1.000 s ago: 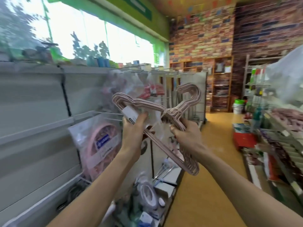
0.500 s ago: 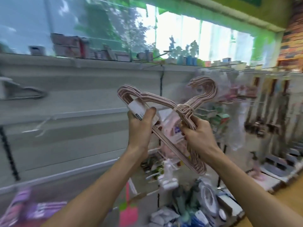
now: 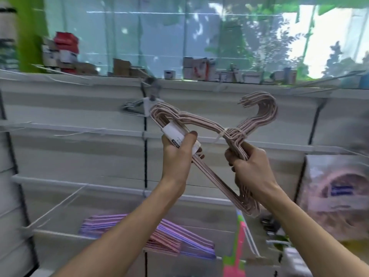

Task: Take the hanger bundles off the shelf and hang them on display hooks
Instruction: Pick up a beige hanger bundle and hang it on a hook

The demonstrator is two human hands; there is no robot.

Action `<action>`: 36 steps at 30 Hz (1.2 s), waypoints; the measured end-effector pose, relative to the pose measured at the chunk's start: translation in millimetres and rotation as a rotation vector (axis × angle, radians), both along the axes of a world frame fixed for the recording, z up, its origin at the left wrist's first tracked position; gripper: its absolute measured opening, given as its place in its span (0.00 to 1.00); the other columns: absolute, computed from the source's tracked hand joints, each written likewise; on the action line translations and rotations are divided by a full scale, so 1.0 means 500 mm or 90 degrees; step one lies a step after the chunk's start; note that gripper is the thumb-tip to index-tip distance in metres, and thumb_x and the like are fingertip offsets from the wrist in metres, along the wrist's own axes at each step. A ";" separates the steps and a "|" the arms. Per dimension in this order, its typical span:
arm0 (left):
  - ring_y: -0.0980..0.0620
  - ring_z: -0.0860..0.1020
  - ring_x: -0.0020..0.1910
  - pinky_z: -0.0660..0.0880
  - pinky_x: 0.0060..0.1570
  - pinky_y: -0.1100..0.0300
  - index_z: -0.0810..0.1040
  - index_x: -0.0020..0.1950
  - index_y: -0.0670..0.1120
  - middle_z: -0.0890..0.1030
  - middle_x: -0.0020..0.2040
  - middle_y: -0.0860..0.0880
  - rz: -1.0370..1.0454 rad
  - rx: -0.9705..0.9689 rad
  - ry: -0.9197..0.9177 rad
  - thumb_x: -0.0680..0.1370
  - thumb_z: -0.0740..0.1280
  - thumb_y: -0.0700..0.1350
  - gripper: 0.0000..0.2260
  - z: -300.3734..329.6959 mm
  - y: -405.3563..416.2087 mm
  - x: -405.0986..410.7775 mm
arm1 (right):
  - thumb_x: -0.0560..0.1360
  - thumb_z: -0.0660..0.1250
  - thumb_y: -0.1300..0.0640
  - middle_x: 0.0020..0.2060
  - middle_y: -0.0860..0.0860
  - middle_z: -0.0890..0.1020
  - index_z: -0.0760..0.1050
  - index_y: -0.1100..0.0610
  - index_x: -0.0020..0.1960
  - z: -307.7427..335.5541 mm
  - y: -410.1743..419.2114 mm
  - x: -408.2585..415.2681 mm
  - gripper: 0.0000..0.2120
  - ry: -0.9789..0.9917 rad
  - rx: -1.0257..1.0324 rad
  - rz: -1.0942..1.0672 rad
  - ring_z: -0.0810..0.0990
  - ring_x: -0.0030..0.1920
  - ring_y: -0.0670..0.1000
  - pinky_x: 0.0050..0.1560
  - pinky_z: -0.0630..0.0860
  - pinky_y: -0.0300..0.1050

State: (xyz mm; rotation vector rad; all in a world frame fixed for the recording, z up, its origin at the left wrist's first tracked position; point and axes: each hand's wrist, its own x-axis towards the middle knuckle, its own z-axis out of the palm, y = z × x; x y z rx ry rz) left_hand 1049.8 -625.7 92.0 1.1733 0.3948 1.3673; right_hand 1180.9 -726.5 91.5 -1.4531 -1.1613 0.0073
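Both hands hold a tied bundle of pale pink wire hangers (image 3: 201, 120) up before the white slatted wall. The left hand (image 3: 177, 154) clamps its white paper label (image 3: 175, 134); the right hand (image 3: 249, 164) grips the lower shoulder, hooks up.

a shop: white slatted display wall (image 3: 79, 156) with wire hooks (image 3: 60, 202), packaged goods (image 3: 335, 196) hanging, hanger bundles (image 3: 179, 240) stocked below, boxes (image 3: 65, 52) along the top.

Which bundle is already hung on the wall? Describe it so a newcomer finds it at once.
Find the white slatted wall under the window. Near its top, on a hook left of the held pink bundle, hangs a hanger bundle. It is the only grey-white one; those on the bottom shelf are pink and purple.
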 end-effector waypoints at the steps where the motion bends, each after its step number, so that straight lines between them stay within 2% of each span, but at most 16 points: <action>1: 0.33 0.80 0.52 0.81 0.48 0.36 0.73 0.61 0.42 0.81 0.51 0.35 0.021 0.007 -0.003 0.67 0.73 0.53 0.27 0.002 0.018 -0.028 | 0.77 0.68 0.63 0.30 0.53 0.75 0.78 0.50 0.39 0.002 0.024 -0.024 0.11 0.002 0.001 0.020 0.72 0.33 0.54 0.33 0.72 0.54; 3: 0.33 0.80 0.52 0.79 0.49 0.34 0.73 0.59 0.44 0.81 0.50 0.37 0.057 0.014 -0.001 0.68 0.73 0.53 0.24 0.007 0.056 -0.083 | 0.77 0.67 0.64 0.30 0.53 0.74 0.77 0.52 0.40 0.005 0.074 -0.071 0.10 0.009 0.005 0.055 0.71 0.32 0.53 0.33 0.70 0.51; 5: 0.35 0.81 0.50 0.79 0.50 0.34 0.73 0.61 0.42 0.81 0.48 0.38 0.080 0.014 0.005 0.67 0.73 0.53 0.27 0.014 0.096 -0.140 | 0.77 0.67 0.65 0.30 0.53 0.73 0.77 0.54 0.41 0.009 0.125 -0.120 0.08 0.016 0.006 0.083 0.70 0.32 0.52 0.33 0.69 0.50; 8: 0.41 0.81 0.44 0.82 0.46 0.38 0.71 0.65 0.39 0.80 0.45 0.41 0.092 0.013 0.003 0.68 0.73 0.50 0.29 0.022 0.156 -0.221 | 0.76 0.66 0.65 0.30 0.54 0.73 0.77 0.56 0.40 0.018 0.197 -0.194 0.08 0.018 0.010 0.115 0.70 0.32 0.52 0.34 0.69 0.50; 11: 0.43 0.81 0.43 0.81 0.48 0.38 0.71 0.64 0.40 0.80 0.41 0.45 0.104 0.003 -0.004 0.75 0.72 0.45 0.21 0.027 0.220 -0.298 | 0.77 0.66 0.65 0.31 0.54 0.74 0.76 0.53 0.39 0.029 0.267 -0.269 0.10 0.012 0.002 0.140 0.71 0.32 0.51 0.35 0.70 0.49; 14: 0.44 0.82 0.44 0.81 0.51 0.40 0.72 0.64 0.43 0.80 0.45 0.46 0.090 -0.022 0.006 0.77 0.71 0.44 0.18 0.034 0.288 -0.375 | 0.77 0.66 0.65 0.31 0.52 0.74 0.77 0.51 0.39 0.035 0.339 -0.334 0.12 0.011 -0.006 0.157 0.70 0.33 0.51 0.34 0.68 0.47; 17: 0.46 0.81 0.49 0.80 0.51 0.47 0.73 0.64 0.46 0.80 0.50 0.45 0.077 -0.022 0.039 0.76 0.72 0.46 0.18 0.039 0.355 -0.456 | 0.77 0.66 0.65 0.32 0.53 0.75 0.78 0.54 0.44 0.041 0.415 -0.387 0.07 0.017 -0.024 0.168 0.71 0.33 0.51 0.33 0.69 0.48; 20: 0.45 0.79 0.53 0.79 0.55 0.48 0.73 0.66 0.46 0.79 0.54 0.45 0.053 -0.018 0.050 0.76 0.73 0.48 0.20 0.044 0.416 -0.531 | 0.76 0.66 0.65 0.33 0.55 0.75 0.79 0.57 0.46 0.048 0.492 -0.435 0.04 0.014 -0.041 0.172 0.71 0.34 0.53 0.35 0.69 0.50; 24: 0.47 0.78 0.50 0.79 0.52 0.50 0.71 0.65 0.47 0.77 0.52 0.45 0.053 -0.003 0.029 0.76 0.72 0.48 0.20 0.052 0.486 -0.594 | 0.75 0.66 0.66 0.35 0.57 0.75 0.77 0.62 0.48 0.051 0.580 -0.494 0.03 0.016 -0.045 0.189 0.71 0.36 0.54 0.37 0.70 0.51; 29: 0.43 0.78 0.51 0.80 0.54 0.40 0.67 0.64 0.52 0.75 0.55 0.45 0.077 -0.002 0.009 0.76 0.72 0.52 0.21 0.067 0.571 -0.633 | 0.74 0.66 0.65 0.34 0.57 0.75 0.78 0.61 0.47 0.069 0.666 -0.533 0.03 0.001 -0.048 0.193 0.72 0.35 0.54 0.36 0.69 0.51; 32: 0.44 0.77 0.51 0.81 0.54 0.44 0.68 0.66 0.50 0.75 0.55 0.45 0.096 -0.027 0.016 0.77 0.70 0.56 0.22 0.081 0.622 -0.642 | 0.73 0.66 0.64 0.33 0.56 0.75 0.78 0.60 0.44 0.088 0.720 -0.536 0.03 -0.023 -0.053 0.183 0.72 0.34 0.54 0.34 0.69 0.51; 36: 0.47 0.77 0.51 0.80 0.53 0.49 0.71 0.63 0.48 0.76 0.53 0.46 0.127 -0.032 0.010 0.79 0.69 0.53 0.16 0.094 0.691 -0.633 | 0.72 0.65 0.65 0.31 0.56 0.75 0.77 0.61 0.43 0.114 0.787 -0.520 0.03 -0.063 -0.051 0.176 0.72 0.34 0.55 0.35 0.70 0.50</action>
